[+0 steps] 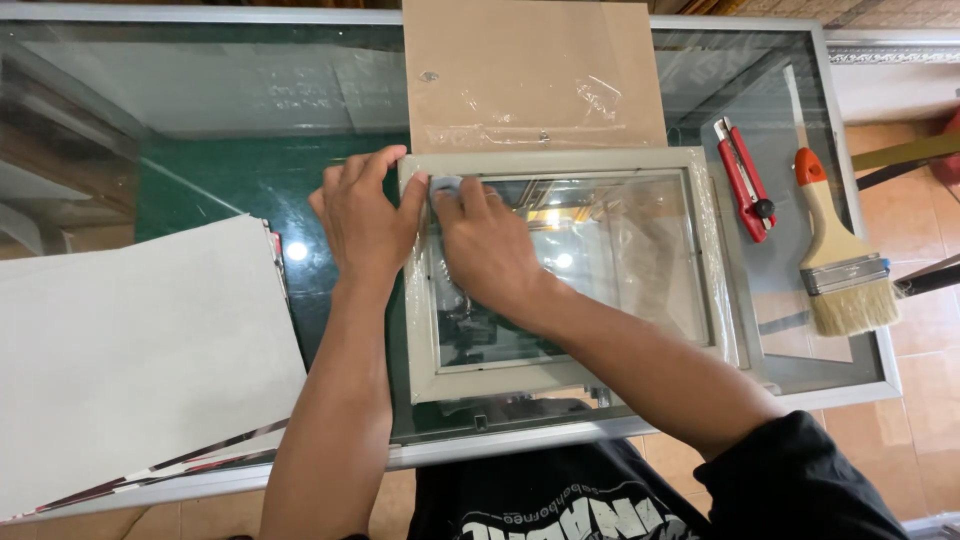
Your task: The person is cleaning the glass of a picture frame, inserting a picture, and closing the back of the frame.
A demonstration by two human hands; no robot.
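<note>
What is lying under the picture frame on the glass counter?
The picture frame rests on the glass counter top, its far edge beside a brown board. Shelving shows dimly through its glass pane. The left hand and right hand hide the near-left corner area.

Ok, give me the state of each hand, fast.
Left hand: open, flat on the frame corner.
Right hand: fingers pressing something small on the glass; grip unclear.

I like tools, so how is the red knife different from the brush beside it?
The red utility knife is slim, flat and mostly red with a black knob; the paintbrush is wider, with a pale handle, orange tip, metal band and light bristles. The knife lies nearer the picture frame; the brush lies nearer the table's edge. Both rest untouched on the glass table, on the right hand's side.
</note>
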